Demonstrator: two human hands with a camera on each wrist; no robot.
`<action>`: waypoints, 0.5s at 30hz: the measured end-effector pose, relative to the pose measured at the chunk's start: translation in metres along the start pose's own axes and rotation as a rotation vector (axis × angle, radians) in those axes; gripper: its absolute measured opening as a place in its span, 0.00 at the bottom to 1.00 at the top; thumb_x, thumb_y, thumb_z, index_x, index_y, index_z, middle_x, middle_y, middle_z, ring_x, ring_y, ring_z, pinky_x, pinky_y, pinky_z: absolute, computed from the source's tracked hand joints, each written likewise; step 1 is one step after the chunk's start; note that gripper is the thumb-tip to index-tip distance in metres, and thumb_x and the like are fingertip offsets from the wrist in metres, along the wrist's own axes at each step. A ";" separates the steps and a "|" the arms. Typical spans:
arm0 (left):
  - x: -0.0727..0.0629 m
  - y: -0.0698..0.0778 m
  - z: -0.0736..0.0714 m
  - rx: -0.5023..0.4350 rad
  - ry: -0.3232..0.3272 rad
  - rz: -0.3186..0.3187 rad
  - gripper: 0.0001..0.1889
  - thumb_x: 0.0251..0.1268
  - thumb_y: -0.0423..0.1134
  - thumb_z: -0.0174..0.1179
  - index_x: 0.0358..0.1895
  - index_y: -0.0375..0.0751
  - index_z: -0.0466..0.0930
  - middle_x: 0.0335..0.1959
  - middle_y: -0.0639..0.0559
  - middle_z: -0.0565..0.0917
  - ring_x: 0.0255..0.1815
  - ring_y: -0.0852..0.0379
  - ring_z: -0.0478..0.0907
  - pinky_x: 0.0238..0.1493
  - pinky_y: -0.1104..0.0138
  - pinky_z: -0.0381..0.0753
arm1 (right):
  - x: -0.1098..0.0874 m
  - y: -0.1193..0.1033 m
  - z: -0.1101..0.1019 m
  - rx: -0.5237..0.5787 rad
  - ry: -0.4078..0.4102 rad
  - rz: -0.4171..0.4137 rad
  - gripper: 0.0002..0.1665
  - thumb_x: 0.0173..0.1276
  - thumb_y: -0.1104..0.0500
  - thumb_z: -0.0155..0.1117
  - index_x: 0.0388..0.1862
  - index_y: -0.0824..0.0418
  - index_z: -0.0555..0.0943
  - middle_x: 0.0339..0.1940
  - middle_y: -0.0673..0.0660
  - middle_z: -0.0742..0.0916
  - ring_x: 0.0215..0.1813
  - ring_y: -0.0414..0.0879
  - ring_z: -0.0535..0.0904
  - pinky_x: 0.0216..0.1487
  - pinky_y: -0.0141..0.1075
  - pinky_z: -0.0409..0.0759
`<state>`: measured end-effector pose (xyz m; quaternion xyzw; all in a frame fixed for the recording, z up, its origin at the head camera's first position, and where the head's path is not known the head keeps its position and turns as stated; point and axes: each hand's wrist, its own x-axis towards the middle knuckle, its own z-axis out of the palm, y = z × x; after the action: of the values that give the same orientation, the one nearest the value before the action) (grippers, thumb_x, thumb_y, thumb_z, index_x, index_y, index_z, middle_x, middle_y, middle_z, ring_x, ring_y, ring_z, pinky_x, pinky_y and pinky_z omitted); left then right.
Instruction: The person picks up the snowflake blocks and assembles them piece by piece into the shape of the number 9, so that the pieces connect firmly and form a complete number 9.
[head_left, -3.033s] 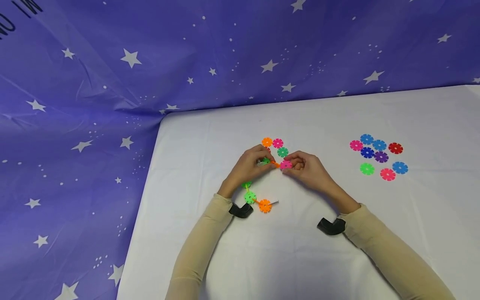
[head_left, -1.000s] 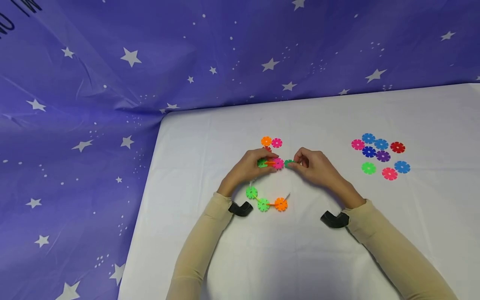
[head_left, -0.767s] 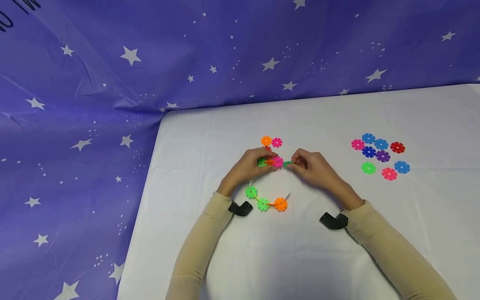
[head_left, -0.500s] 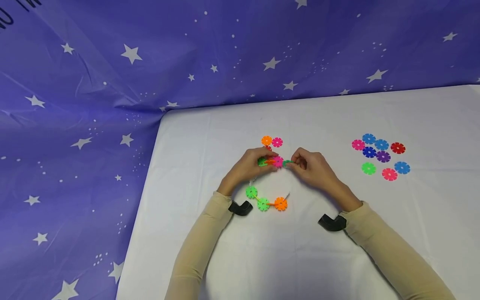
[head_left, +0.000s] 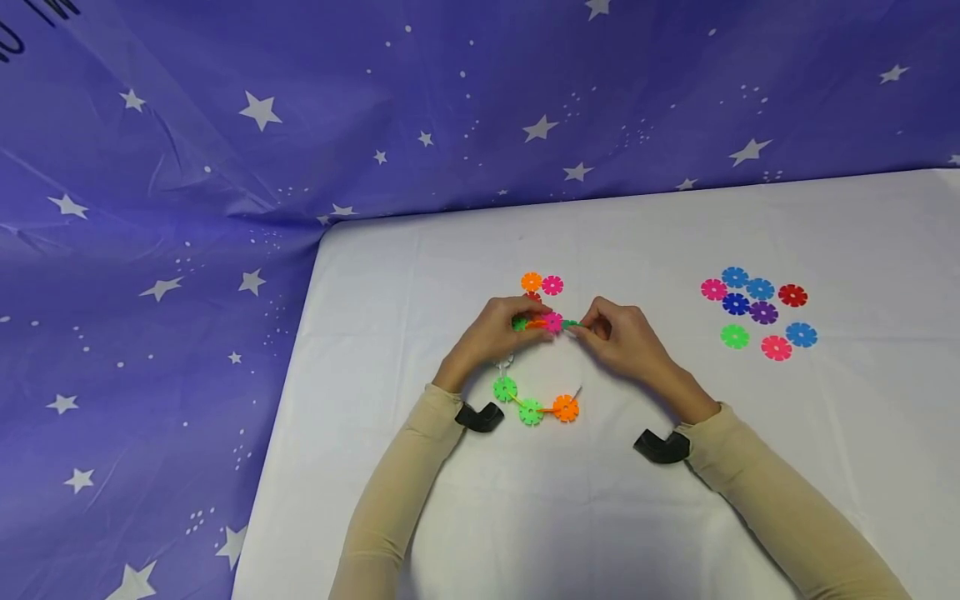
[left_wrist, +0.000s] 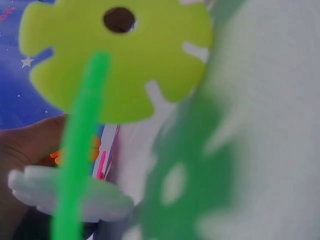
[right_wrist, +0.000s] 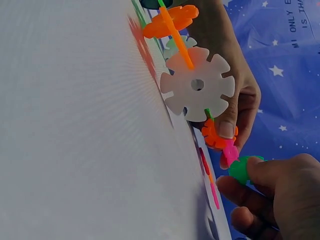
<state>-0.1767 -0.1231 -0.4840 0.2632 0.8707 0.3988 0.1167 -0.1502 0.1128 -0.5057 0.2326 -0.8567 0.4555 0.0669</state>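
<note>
While curled left fingers (head_left: 534, 302) are holding a multicoloured notched-plastic-disc chain (head_left: 531, 412) over the white-covered worktop (head_left: 525, 508) and right fingers (head_left: 596, 309) are pinching a dark-green disc (head_left: 569, 324) at its pink end (head_left: 553, 322), that joint is seemingly forming, with loose discs (head_left: 763, 312) lying unjoined.

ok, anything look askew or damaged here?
Nothing stands out: no visible damage. The loose discs at the right lie flat. In the chain, some discs sit crosswise to their neighbours, but that fits how they slot together. The stretch behind the left hand is partly hidden.
</note>
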 end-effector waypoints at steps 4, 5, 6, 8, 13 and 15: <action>0.001 0.000 0.002 -0.007 -0.009 -0.004 0.19 0.59 0.44 0.70 0.52 0.41 0.84 0.45 0.51 0.87 0.43 0.61 0.80 0.52 0.72 0.77 | -0.001 0.000 0.000 0.011 -0.005 0.009 0.12 0.57 0.63 0.75 0.26 0.58 0.78 0.14 0.47 0.73 0.18 0.36 0.63 0.21 0.28 0.61; 0.001 0.000 0.002 -0.010 -0.009 -0.001 0.19 0.59 0.44 0.70 0.52 0.41 0.84 0.45 0.51 0.87 0.42 0.61 0.80 0.52 0.72 0.77 | -0.001 0.000 0.001 0.012 -0.007 0.010 0.12 0.57 0.63 0.75 0.25 0.58 0.77 0.14 0.47 0.73 0.18 0.36 0.63 0.21 0.28 0.61; 0.001 0.000 0.003 -0.010 -0.008 0.003 0.19 0.59 0.43 0.70 0.52 0.41 0.84 0.44 0.51 0.87 0.42 0.61 0.80 0.52 0.72 0.77 | -0.001 0.000 0.001 0.012 -0.008 0.010 0.12 0.57 0.63 0.75 0.25 0.58 0.77 0.14 0.47 0.73 0.18 0.36 0.63 0.21 0.29 0.62; 0.001 0.000 0.005 -0.005 -0.005 0.014 0.18 0.59 0.43 0.70 0.51 0.40 0.84 0.44 0.51 0.87 0.41 0.61 0.80 0.51 0.72 0.77 | -0.001 0.000 0.001 0.015 -0.010 0.007 0.13 0.57 0.64 0.75 0.24 0.57 0.77 0.14 0.47 0.73 0.18 0.36 0.63 0.22 0.30 0.62; 0.001 0.001 0.009 0.022 0.021 0.035 0.17 0.58 0.41 0.71 0.50 0.39 0.85 0.41 0.50 0.87 0.38 0.60 0.79 0.47 0.72 0.77 | -0.002 0.000 0.004 0.019 0.000 -0.024 0.14 0.56 0.65 0.75 0.22 0.58 0.76 0.15 0.47 0.75 0.19 0.35 0.64 0.21 0.29 0.63; 0.001 0.002 0.010 0.021 0.033 0.030 0.17 0.58 0.41 0.71 0.49 0.39 0.85 0.41 0.50 0.87 0.38 0.61 0.79 0.47 0.72 0.77 | -0.002 0.000 0.006 0.021 0.009 -0.036 0.15 0.56 0.66 0.75 0.22 0.58 0.76 0.16 0.48 0.77 0.20 0.35 0.64 0.22 0.28 0.63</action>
<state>-0.1729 -0.1155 -0.4891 0.2708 0.8725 0.3957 0.0939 -0.1478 0.1093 -0.5100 0.2469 -0.8471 0.4644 0.0765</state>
